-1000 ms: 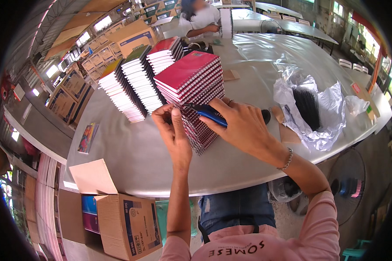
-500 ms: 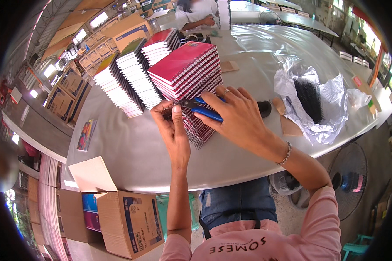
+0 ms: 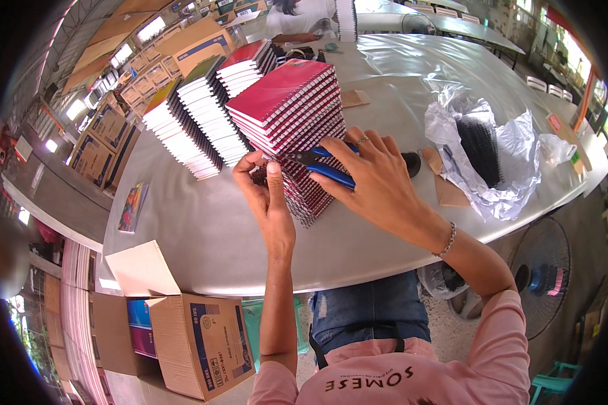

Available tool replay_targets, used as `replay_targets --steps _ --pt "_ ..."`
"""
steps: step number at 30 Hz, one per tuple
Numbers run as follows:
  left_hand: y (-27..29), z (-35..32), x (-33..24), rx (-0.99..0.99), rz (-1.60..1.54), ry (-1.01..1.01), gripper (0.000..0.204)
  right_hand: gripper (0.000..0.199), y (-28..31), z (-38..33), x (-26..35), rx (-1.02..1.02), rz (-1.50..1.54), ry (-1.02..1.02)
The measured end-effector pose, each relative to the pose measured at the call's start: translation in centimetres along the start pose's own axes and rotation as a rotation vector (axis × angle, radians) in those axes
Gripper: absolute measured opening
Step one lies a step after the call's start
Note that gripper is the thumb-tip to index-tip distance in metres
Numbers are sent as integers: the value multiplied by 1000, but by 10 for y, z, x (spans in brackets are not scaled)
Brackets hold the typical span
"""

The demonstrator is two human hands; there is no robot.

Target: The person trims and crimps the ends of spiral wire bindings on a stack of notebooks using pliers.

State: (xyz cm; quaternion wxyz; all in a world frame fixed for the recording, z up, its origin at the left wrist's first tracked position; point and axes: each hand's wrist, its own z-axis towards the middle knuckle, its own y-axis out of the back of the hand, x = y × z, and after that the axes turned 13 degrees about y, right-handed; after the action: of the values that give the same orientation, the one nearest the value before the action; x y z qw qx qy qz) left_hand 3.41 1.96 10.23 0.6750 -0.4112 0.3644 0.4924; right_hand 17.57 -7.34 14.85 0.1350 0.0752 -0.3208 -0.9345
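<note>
Notebooks [image 3: 292, 128], stacked at table [image 3: 203, 229] centre, block the 12 o'clock side. Left hand [image 3: 267, 199] pinches the stack's spiral edge; right hand [image 3: 375, 179] grips blue pliers [image 3: 327, 165]. Plastic bag [image 3: 486, 155] at 3 o'clock; open tabletop toward 9 o'clock.

A: What is the person wearing?

B: A pink top [image 3: 412, 378] with short sleeves; dark stitched lettering runs across the chest at 6 o'clock. The forearms are bare.

A: And below that?

B: Blue jeans [image 3: 368, 310], faded, with a small frayed patch at their 9 o'clock side. A dark strap [image 3: 358, 331] curves across the waist, just under the top's hem.

A: Any jewellery?

B: A thin beaded bracelet [image 3: 447, 239] circles the right wrist. The right hand [image 3: 378, 179] has a ring [image 3: 363, 140] on one finger, at about 12 o'clock on the hand. The left hand [image 3: 267, 196] is plain, nails short.
</note>
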Motion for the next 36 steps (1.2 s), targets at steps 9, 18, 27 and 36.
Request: replay_targets --steps 9,18,27,36 --pt "1 -3 -3 18 34 22 19 37 -13 4 0 38 43 -12" --pt "1 -5 5 -19 -109 77 24 36 -9 -5 -1 70 129 -97" --pt "5 -7 14 31 5 35 26 44 -15 -7 -3 28 52 -3" --pt "-1 -10 8 -1 35 47 21 33 -23 -5 0 113 158 -95"
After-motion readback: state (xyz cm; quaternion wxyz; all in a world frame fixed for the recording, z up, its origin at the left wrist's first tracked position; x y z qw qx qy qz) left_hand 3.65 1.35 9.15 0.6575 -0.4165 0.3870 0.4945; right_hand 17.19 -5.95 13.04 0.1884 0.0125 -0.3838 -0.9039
